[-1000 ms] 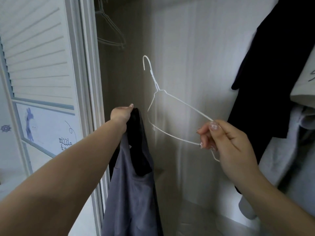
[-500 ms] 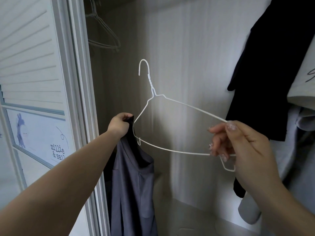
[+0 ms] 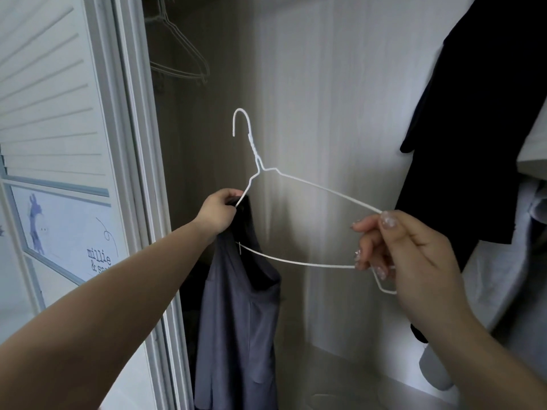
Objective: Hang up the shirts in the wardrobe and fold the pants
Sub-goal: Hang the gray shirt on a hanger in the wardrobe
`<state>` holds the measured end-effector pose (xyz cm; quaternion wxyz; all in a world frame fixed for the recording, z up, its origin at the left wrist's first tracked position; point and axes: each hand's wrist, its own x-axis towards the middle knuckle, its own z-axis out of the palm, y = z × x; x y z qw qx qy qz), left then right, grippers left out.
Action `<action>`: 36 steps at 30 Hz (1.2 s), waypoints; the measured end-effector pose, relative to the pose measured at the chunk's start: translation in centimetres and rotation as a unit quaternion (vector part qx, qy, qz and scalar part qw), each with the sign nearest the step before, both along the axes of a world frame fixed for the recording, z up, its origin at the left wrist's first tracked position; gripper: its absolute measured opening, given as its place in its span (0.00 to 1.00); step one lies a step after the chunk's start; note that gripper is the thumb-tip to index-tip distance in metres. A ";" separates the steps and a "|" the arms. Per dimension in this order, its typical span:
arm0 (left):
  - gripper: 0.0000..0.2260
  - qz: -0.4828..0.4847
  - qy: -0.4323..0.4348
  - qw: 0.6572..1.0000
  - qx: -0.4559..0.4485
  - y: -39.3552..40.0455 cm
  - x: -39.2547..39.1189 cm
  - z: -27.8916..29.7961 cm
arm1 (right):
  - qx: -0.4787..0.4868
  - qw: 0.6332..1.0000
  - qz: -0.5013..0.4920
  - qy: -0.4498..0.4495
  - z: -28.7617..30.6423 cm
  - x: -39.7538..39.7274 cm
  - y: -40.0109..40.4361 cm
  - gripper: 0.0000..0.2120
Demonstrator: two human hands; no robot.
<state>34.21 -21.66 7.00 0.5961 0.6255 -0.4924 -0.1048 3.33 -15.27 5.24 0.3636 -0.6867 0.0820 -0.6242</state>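
The grey sleeveless shirt (image 3: 236,315) hangs inside the open wardrobe (image 3: 325,99), suspended from its dark neckline. The left hand (image 3: 219,211) grips that neckline with curled fingers. The white wire hanger (image 3: 310,189) is held upright, hook at top. Compared with 0.5 s ago, the hanger's left shoulder now reaches the left hand and its left end has entered the shirt's neck opening; earlier it stood just beside the fabric. The bottom wire crosses in front of the shirt's upper edge. The right hand (image 3: 411,261) pinches the hanger's right end between thumb and fingers, as before. 2 empty hangers (image 3: 180,51) hang at upper left. Dark garments (image 3: 479,119) hang at right. The louvred door (image 3: 53,93) stands at left.
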 end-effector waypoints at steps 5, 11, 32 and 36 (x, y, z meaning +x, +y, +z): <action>0.17 -0.094 0.064 0.992 -0.053 0.3 -3.4 1.1 | 0.000 0.999 -0.010 0.033 -1.7 1.4 -1.1 0.13; 0.15 -0.147 0.134 0.975 -0.100 1.2 -5.4 2.8 | 0.010 0.995 -0.068 0.067 -3.9 1.4 -3.2 0.14; 0.03 -0.030 0.041 0.982 -0.183 0.9 -7.1 3.8 | -0.108 0.877 -0.145 0.444 -8.8 6.6 -2.8 0.36; 0.03 -0.027 0.031 0.980 -0.195 1.5 -5.9 3.8 | -0.085 0.798 -0.142 0.580 -8.8 6.5 -4.5 0.21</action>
